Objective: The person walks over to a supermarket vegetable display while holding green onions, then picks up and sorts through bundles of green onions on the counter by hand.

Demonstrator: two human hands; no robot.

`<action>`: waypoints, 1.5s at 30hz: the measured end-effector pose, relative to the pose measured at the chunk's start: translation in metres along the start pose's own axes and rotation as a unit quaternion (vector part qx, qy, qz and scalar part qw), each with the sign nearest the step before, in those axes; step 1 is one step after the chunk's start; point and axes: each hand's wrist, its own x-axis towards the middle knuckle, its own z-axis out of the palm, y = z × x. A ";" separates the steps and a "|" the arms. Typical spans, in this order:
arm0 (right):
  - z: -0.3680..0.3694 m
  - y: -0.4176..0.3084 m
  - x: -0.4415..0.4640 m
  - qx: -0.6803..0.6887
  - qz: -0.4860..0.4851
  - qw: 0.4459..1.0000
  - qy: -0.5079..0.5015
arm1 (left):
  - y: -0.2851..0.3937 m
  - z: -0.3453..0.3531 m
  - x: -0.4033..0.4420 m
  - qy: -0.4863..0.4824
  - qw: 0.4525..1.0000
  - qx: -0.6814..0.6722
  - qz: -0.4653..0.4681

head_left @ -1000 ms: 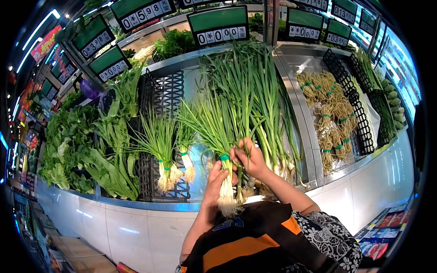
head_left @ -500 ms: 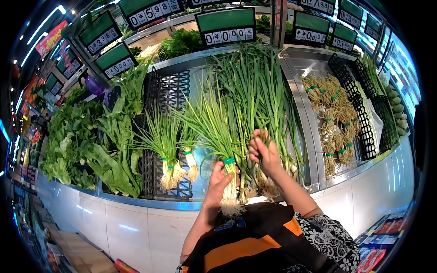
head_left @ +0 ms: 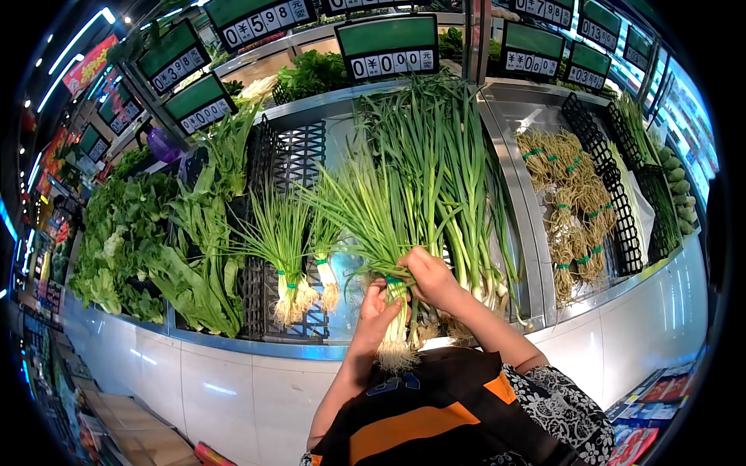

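Observation:
A bunch of spring onions (head_left: 395,330) stands upright in front of me, white roots down and green leaves up, with a green band round its stems. My left hand (head_left: 375,314) is closed round the white stems just below the band. My right hand (head_left: 428,276) pinches green leaves at the right side of the bunch, just above the band; its fingertips are partly hidden. To the left, smaller banded bunches of spring onions (head_left: 284,256) lie on a black plastic crate. Behind my hands lie long, thick green onions (head_left: 435,155) with pale stems.
A metal-edged display counter (head_left: 299,349) runs across in front of me. Leafy greens (head_left: 124,241) fill its left side. Bundles of brown, root-like strands (head_left: 575,179) lie to the right past a metal divider (head_left: 513,179). Price signs (head_left: 388,48) hang along the back.
My right hand has moved left and down from beside the bunch to its leaves at the band. My left hand keeps its hold on the stems.

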 end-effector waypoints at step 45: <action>0.000 0.028 0.021 0.060 0.254 0.959 0.106 | -0.012 -0.012 0.006 0.046 0.930 0.359 0.061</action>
